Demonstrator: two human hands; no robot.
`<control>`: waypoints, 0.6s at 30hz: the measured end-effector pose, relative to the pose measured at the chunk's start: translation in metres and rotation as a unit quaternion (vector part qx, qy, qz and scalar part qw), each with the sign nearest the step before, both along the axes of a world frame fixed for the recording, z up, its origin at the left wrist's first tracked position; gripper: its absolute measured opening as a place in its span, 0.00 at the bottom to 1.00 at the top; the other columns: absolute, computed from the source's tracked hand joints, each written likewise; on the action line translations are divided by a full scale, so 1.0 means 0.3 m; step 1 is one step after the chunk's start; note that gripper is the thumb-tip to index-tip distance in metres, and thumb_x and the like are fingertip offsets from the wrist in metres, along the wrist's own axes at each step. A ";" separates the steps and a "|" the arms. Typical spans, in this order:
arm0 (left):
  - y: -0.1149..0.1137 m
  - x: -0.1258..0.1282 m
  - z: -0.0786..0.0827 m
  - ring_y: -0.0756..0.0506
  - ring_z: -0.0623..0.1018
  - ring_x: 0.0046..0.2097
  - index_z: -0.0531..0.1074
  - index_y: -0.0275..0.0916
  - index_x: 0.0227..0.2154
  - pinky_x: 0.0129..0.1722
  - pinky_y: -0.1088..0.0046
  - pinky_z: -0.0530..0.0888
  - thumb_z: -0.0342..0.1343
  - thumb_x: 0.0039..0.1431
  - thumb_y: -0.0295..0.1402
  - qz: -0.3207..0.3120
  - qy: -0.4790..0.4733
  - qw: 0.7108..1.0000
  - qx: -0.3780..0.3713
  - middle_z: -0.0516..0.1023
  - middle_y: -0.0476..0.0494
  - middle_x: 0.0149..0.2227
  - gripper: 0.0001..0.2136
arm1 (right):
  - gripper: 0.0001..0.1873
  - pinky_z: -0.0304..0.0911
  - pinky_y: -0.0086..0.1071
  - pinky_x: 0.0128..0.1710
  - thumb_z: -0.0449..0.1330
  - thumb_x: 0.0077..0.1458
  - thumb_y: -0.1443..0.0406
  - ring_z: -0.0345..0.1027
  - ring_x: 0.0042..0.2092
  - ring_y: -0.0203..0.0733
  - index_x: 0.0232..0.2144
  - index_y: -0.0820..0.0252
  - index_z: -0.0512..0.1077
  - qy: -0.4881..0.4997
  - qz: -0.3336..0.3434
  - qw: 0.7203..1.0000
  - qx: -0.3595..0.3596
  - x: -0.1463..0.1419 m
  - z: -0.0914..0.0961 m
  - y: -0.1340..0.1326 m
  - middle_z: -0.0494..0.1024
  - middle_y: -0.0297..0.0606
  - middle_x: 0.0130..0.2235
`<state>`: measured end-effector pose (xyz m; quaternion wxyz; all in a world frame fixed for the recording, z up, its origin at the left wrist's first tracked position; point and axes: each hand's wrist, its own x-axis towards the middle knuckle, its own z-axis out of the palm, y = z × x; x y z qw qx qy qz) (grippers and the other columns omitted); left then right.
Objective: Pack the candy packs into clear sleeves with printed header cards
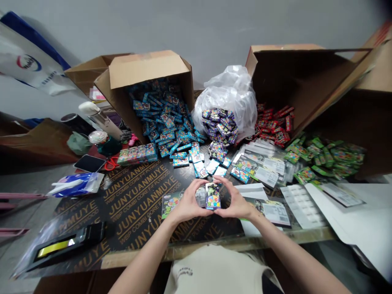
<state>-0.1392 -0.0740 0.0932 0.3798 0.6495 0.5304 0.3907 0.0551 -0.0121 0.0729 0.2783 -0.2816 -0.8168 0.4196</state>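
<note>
The left hand [186,201] and right hand [235,203] pinch a colourful packet [213,196] between curled fingertips, with a printed card [170,204] just left of the grip.

The camera, worn on the person's head, looks forward and steeply down from above their chest, close over the left hand [188,202] and right hand [235,203], across the black plywood bench [137,200], toward the tipped brown cardboard box [147,73] and the flat grey wall [199,28] beyond.
</note>
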 end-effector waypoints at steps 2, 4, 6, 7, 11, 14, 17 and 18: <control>-0.010 -0.026 -0.039 0.35 0.61 0.55 0.56 0.42 0.55 0.55 0.57 0.57 0.68 0.30 0.39 -0.007 0.045 0.999 -0.016 0.60 0.37 0.55 0.44 | 0.44 0.45 0.45 0.55 0.65 0.34 0.61 0.56 0.53 0.51 0.55 0.53 0.53 -0.031 -0.037 0.997 0.055 0.009 -0.014 0.010 0.64 0.41 0.51; -0.026 -0.061 -0.092 0.32 0.57 0.57 0.50 0.43 0.58 0.56 0.53 0.52 0.69 0.24 0.40 0.002 0.140 0.990 -0.027 0.56 0.35 0.57 0.53 | 0.40 0.41 0.48 0.55 0.65 0.35 0.60 0.57 0.52 0.52 0.53 0.53 0.56 -0.066 -0.087 0.988 0.108 0.022 -0.043 0.022 0.66 0.41 0.49; -0.046 -0.095 -0.145 0.32 0.59 0.56 0.48 0.43 0.59 0.55 0.51 0.52 0.69 0.24 0.39 0.008 0.239 0.971 -0.031 0.59 0.36 0.55 0.54 | 0.38 0.37 0.50 0.55 0.64 0.38 0.59 0.58 0.51 0.53 0.53 0.54 0.57 -0.100 -0.119 0.978 0.141 0.035 -0.077 0.026 0.67 0.43 0.49; -0.055 -0.108 -0.167 0.33 0.60 0.54 0.48 0.44 0.59 0.54 0.52 0.54 0.68 0.27 0.39 0.009 0.272 0.962 -0.031 0.61 0.37 0.53 0.52 | 0.38 0.36 0.50 0.55 0.63 0.39 0.59 0.58 0.51 0.53 0.53 0.54 0.56 -0.115 -0.120 0.975 0.148 0.039 -0.094 0.023 0.67 0.43 0.49; -0.082 -0.126 -0.209 0.37 0.64 0.51 0.42 0.41 0.60 0.52 0.56 0.59 0.62 0.38 0.35 0.011 0.298 0.954 -0.005 0.64 0.38 0.50 0.47 | 0.39 0.33 0.51 0.55 0.63 0.38 0.59 0.58 0.52 0.52 0.54 0.55 0.55 -0.141 -0.042 0.981 0.127 0.038 -0.146 -0.004 0.66 0.43 0.50; -0.088 -0.118 -0.209 0.37 0.63 0.53 0.40 0.39 0.60 0.56 0.54 0.53 0.60 0.40 0.34 -0.010 0.290 0.957 0.018 0.64 0.38 0.51 0.46 | 0.42 0.36 0.49 0.56 0.64 0.35 0.60 0.58 0.52 0.51 0.55 0.56 0.54 -0.119 0.022 0.989 0.089 0.033 -0.173 -0.010 0.66 0.44 0.51; -0.085 -0.111 -0.205 0.37 0.62 0.54 0.38 0.40 0.61 0.57 0.51 0.49 0.59 0.40 0.35 -0.026 0.277 0.960 0.017 0.63 0.39 0.52 0.46 | 0.44 0.37 0.48 0.56 0.65 0.34 0.60 0.57 0.53 0.50 0.55 0.55 0.53 -0.096 0.051 0.992 0.059 0.037 -0.185 0.008 0.64 0.44 0.53; -0.083 -0.112 -0.204 0.37 0.63 0.54 0.37 0.41 0.61 0.57 0.51 0.49 0.60 0.40 0.35 -0.024 0.273 0.961 0.014 0.64 0.39 0.52 0.47 | 0.45 0.37 0.48 0.56 0.65 0.34 0.59 0.57 0.54 0.50 0.55 0.55 0.53 -0.092 0.052 0.993 0.053 0.039 -0.184 0.015 0.63 0.44 0.54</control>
